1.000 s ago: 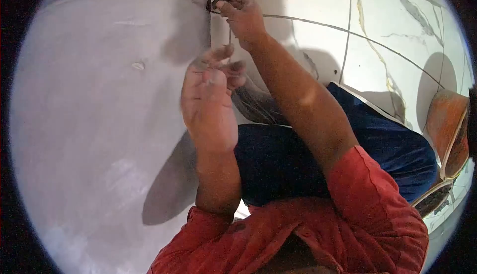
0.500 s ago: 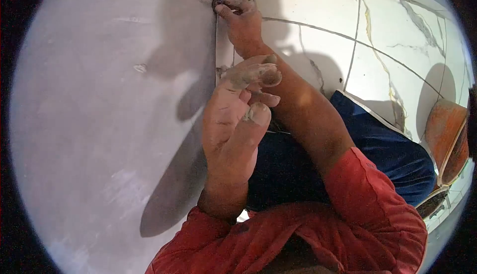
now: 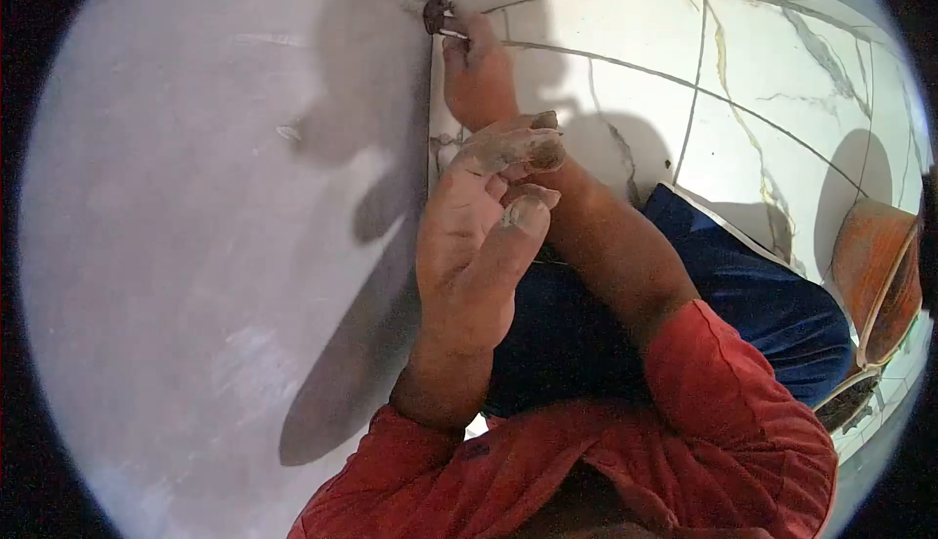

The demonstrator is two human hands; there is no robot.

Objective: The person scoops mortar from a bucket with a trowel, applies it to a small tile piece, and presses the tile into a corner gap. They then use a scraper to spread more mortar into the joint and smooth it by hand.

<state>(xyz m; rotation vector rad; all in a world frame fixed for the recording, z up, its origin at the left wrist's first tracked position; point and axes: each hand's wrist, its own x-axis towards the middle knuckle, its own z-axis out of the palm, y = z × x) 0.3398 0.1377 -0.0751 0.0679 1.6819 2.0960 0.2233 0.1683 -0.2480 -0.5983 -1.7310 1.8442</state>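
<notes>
Steady right hand (image 3: 481, 80) at dark lump (image 3: 435, 16), in far left corner of tiled floor (image 3: 625, 26) — impossible to tell whether gripping. Hold left hand (image 3: 471, 226) clear of wall (image 3: 176, 207) — grip slack, thumb apart from fingers.

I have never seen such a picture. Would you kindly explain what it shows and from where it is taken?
There is no machine: a person works with two bare hands, seen from a camera worn on that person's head. The left hand is nearer, half curled, with nothing visible in it. The right hand is farther away, at a dark patch where the grey surface meets the white tiles. Whether it holds anything is too small to tell.
</notes>
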